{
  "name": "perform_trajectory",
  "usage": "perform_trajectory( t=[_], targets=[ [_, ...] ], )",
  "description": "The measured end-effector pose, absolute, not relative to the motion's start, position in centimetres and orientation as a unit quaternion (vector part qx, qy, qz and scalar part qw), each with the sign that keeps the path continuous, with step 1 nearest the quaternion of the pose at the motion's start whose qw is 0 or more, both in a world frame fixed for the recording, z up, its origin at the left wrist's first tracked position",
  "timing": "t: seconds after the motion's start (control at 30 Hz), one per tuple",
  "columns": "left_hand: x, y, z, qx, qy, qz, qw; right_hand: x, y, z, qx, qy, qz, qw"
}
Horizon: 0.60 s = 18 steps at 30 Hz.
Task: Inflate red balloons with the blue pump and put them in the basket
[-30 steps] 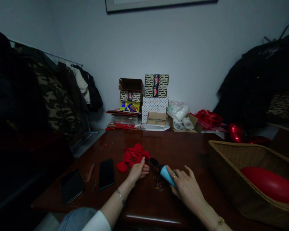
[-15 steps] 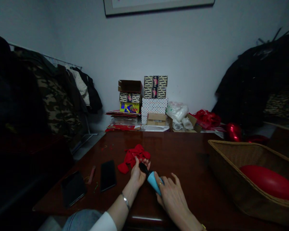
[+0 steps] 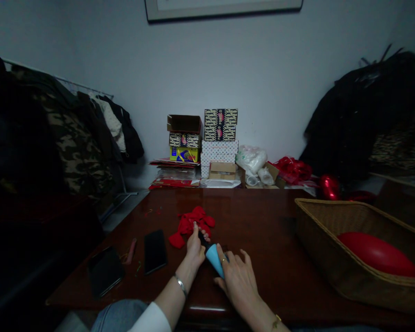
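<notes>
A light-blue balloon pump [image 3: 214, 259] with a black front end slants over the near part of the table, between my hands. My left hand [image 3: 195, 246] has its fingers curled round the black end, thumb pointing up; that end is partly hidden. My right hand [image 3: 240, 274] grips the blue body from above, thumb underneath and some fingers lifted off it. Just beyond my left hand lies a heap of red uninflated balloons [image 3: 186, 224] on the table.
A wicker basket [image 3: 332, 240] holding an inflated red balloon [image 3: 376, 253] stands on the right. Left on the table [image 3: 256, 216] lie a dark phone-like slab [image 3: 155, 251], a black tablet-like item [image 3: 105, 271] and a pinkish stick [image 3: 131, 251]. Stacked boxes [image 3: 219, 152] stand behind.
My left fingers have closed round the pump's black end, which lay across the open palm before. The pump and my right hand have shifted slightly left; the whole view has shifted a little.
</notes>
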State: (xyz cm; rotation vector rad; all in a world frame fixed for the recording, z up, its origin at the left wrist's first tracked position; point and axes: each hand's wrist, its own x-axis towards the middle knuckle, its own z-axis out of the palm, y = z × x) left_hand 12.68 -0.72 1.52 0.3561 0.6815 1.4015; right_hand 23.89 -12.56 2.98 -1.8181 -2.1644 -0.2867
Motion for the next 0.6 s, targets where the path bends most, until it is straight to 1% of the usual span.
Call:
perform_trajectory(
  t=[0.23, 0.6],
  targets=[
    [12.4, -0.6, 1.1, 0.146, 0.272, 0.638, 0.706, 23.5, -12.9, 2.8, -0.646, -0.743, -0.091, 0.150],
    [12.2, -0.6, 1.2, 0.146, 0.305, 0.655, 0.676, 23.1, -13.8, 3.5, -0.643, -0.745, -0.077, 0.161]
  ],
)
